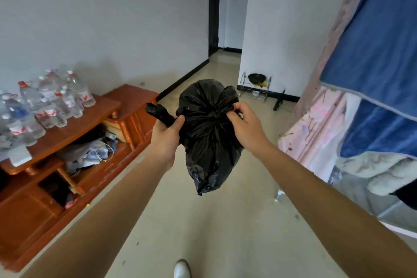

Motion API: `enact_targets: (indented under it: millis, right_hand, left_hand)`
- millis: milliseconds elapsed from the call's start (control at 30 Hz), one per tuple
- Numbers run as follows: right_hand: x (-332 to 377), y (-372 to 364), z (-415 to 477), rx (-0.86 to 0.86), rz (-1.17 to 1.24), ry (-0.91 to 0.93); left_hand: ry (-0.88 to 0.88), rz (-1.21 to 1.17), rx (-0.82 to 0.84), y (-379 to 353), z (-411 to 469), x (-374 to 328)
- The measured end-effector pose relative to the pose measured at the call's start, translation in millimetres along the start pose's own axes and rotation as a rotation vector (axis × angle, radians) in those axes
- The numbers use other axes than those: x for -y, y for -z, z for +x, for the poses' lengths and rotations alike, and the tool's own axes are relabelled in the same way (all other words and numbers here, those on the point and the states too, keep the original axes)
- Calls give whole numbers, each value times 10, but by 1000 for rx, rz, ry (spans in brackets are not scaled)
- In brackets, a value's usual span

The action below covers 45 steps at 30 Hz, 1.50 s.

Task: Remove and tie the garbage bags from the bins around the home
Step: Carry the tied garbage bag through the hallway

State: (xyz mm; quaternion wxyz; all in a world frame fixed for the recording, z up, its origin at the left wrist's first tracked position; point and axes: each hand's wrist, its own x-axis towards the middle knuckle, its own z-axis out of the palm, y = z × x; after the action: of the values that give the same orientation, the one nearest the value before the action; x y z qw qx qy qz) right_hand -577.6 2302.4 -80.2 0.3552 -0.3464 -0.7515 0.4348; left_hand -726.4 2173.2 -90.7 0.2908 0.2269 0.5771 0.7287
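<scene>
Hanging in mid-air over the pale floor, the crumpled black plastic garbage bag [208,137] is gathered at its neck; left hand [168,130] grips one twisted tail, right hand [244,125] pinches the other side.

Water bottles [48,101] stand on the wooden cabinet [94,115].

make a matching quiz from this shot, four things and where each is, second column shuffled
1 garbage bag
2 water bottles
3 black pan
4 blue cloth

A on the wooden cabinet
B hanging at far right
C gripped by left hand and right hand
D on the wire rack

Pairs: 1-C, 2-A, 3-D, 4-B
</scene>
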Motion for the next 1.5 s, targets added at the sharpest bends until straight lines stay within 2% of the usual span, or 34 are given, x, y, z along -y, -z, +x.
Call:
enact_targets:
  millis: [200,333,533,767,933,1133,1333,1500]
  right_hand:
    - [-301,-665,1928,0,3,-5]
    - [-434,-838,3130,-12,18,-41]
    - [-1036,-916,4775,-84,34,-63]
    - [-1917,-804,7018,-83,70,-88]
    - [-2099,-733,8633,-33,-78,-64]
    - [-2401,-1026,10321,58,-290,61]
    - [-2881,-1584,12104,83,-310,74]
    - [-2991,-1935,13621,96,-272,42]
  left_hand:
    - [15,-37,24,-34,2023,81]
    - [37,-20,39,-262,3304,7]
    - [84,17,78,-856,5023,277]
    - [85,66,110,-1860,7288,673]
    - [77,122,103,-2376,8792,611]
    - [79,67,36,-2617,10454,756]
    - [82,42,39,-2707,12353,1072]
    - [54,79,55,-2839,13947,932]
